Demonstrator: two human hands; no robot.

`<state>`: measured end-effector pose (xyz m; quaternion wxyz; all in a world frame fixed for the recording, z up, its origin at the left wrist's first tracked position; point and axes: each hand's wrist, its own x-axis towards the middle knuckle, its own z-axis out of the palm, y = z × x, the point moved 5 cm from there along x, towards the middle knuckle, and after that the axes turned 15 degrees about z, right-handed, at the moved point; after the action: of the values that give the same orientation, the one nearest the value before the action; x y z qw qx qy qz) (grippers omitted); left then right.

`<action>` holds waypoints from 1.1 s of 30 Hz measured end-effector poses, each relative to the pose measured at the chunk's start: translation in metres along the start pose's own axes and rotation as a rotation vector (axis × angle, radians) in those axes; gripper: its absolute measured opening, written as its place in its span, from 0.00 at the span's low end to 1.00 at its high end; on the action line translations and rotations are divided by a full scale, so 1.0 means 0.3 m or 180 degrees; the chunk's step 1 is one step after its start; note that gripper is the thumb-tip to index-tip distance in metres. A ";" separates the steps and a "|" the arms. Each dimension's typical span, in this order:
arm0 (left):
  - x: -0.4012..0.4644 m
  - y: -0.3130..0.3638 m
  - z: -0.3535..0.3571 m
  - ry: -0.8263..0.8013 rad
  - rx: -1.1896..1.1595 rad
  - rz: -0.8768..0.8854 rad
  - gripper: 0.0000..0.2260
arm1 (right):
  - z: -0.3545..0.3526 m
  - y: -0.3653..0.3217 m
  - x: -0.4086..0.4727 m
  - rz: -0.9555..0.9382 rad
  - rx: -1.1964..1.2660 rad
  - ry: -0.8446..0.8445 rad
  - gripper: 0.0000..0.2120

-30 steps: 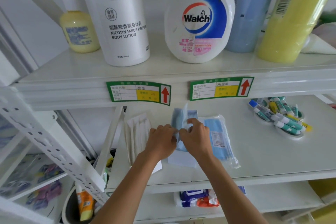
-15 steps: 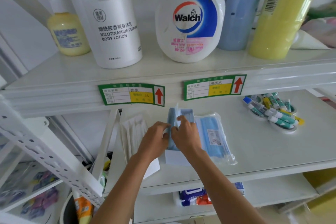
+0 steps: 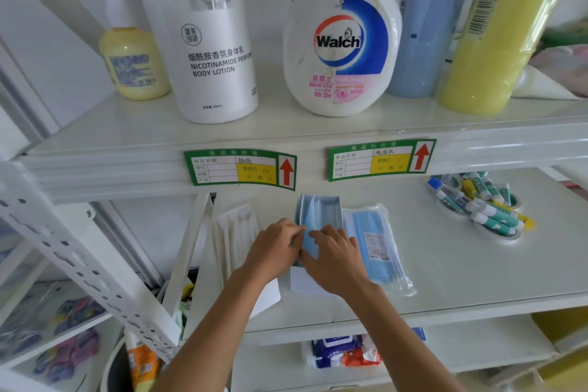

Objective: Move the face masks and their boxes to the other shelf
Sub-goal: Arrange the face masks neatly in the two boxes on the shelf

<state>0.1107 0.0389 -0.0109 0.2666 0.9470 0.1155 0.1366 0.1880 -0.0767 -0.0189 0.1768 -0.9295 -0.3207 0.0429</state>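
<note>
On the middle shelf (image 3: 461, 280) a stack of blue face masks (image 3: 318, 213) stands in an open white box (image 3: 305, 283). My left hand (image 3: 273, 248) and my right hand (image 3: 334, 254) both pinch the stack's near end, fingers touching over it. A sealed clear pack of blue masks (image 3: 375, 245) lies flat just right of the box. To the left, a second white box (image 3: 235, 232) holds white masks, partly hidden by my left wrist.
Glue sticks and tape rolls (image 3: 477, 204) lie at the shelf's right. The upper shelf carries a lotion bottle (image 3: 206, 57), a Walch bottle (image 3: 340, 51) and other bottles. Wet-wipe packs (image 3: 343, 353) sit on the shelf below. A slanted perforated post (image 3: 79, 264) stands left.
The camera view shifted slightly. Both hands stay on the blue mask stack, fingers pressing it further down into the box.
</note>
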 end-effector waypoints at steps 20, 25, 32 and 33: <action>0.053 0.062 0.140 -0.0758 0.1535 -0.0739 0.34 | 0.021 0.190 -0.039 0.1093 0.1533 -0.0093 0.15; 0.071 0.074 0.124 -0.1065 0.1790 -0.0737 0.35 | 0.026 0.200 -0.054 0.1123 0.1593 -0.0078 0.15; 0.058 0.086 0.121 -0.0660 0.1586 -0.0890 0.17 | 0.037 0.203 -0.070 0.1049 0.1704 -0.0172 0.10; 0.052 0.084 0.112 -0.0551 0.1550 -0.0921 0.16 | 0.037 0.206 -0.070 0.1051 0.1706 -0.0195 0.08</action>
<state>0.1398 0.0067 -0.0219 0.0571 0.9650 0.2555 -0.0158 0.2052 -0.1314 -0.0520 0.3964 -0.8876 -0.1479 0.1820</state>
